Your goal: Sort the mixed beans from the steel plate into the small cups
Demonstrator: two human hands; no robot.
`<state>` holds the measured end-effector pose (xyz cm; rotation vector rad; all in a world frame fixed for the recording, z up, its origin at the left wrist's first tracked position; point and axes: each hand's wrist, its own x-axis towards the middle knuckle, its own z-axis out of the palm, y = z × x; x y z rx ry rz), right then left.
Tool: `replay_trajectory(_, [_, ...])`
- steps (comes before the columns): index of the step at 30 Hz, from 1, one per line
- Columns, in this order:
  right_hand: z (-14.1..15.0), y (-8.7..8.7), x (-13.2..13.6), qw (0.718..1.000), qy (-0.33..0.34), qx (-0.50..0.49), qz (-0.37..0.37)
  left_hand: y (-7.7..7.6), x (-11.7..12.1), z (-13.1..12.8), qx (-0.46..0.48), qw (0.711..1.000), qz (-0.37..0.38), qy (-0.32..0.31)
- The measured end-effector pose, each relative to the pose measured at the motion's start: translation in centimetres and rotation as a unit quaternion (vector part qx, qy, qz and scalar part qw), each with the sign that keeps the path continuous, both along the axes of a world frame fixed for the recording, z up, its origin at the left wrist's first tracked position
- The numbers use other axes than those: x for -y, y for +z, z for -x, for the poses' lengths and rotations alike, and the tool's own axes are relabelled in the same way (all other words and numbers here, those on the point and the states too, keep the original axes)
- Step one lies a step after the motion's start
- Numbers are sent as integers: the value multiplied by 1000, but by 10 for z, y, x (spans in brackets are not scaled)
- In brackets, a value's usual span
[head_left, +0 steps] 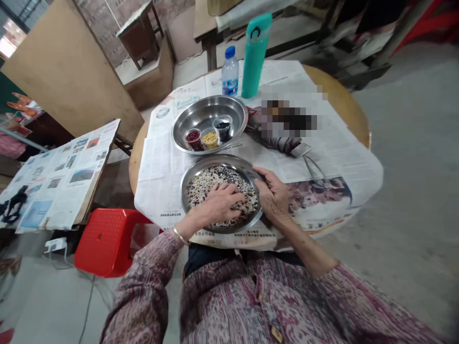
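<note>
A steel plate near the table's front edge holds a mix of white, dark, red and yellow grains and beans. My left hand lies over this mix, fingers spread and slightly bent, tips among the grains. The plate's right rim is gripped by my right hand, thumb on the near side. Just behind stands a larger steel basin. Inside it are small clear cups of red beans, yellow beans and black beans.
Newspaper covers the round table. At the back stand a water bottle and a turquoise flask. A folded umbrella-like bundle, partly blurred out, lies to the right. A red stool stands left, near another newspaper-covered table.
</note>
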<state>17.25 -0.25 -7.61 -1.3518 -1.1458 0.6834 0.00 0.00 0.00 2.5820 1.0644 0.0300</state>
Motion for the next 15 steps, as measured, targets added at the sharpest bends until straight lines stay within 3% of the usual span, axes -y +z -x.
replay_trajectory(3, [0,1,0,1000,4,4,0,4,5,26,-35,998,-43,39])
replay_trajectory(7, [-1,3,1,1000,10,14,0,7,13,50,-22,981,-106,163])
replay_trajectory(10, [-2,5,3,1000,17,23,-6,11,28,58,-20,968,-88,233])
replay_trajectory(12, [-2,6,3,999,19,26,-14,13,39,57,-28,972,-40,232])
replay_trajectory(15, [-2,7,3,999,20,30,-21,8,49,46,-3,984,31,177])
